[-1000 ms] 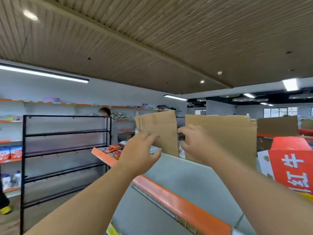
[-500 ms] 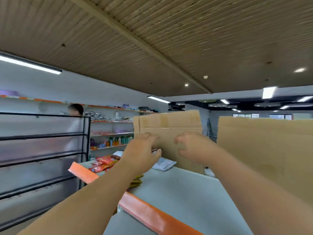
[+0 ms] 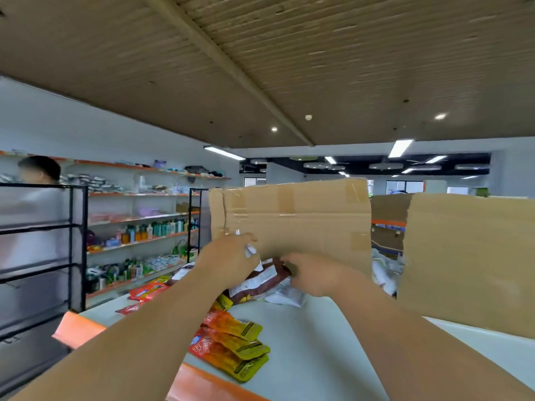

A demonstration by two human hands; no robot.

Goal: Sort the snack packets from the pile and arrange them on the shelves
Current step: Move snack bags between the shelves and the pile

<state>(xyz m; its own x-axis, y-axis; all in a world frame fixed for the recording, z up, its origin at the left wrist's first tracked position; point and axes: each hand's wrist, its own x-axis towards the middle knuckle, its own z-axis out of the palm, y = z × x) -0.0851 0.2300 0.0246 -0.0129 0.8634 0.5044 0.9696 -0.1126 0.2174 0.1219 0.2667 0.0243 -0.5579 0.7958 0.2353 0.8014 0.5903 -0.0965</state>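
Observation:
A pile of snack packets lies on the grey shelf top in front of an upright cardboard box. My left hand is curled round a white packet at the box's lower left. My right hand pinches the end of a dark brown packet with a white label. Under it lie white packets. Nearer to me, orange and yellow packets overlap in a row, partly hidden by my left forearm. Red packets lie at the left.
A second cardboard sheet stands on the right, with more wrapped goods behind it. The shelf top has an orange front edge. A black metal rack stands at the left, a person behind it, and stocked wall shelves beyond.
Both hands have dropped from the cardboard box's upper part to the packets at its foot and taken hold of packets. The view has moved closer, showing the orange and yellow packets.

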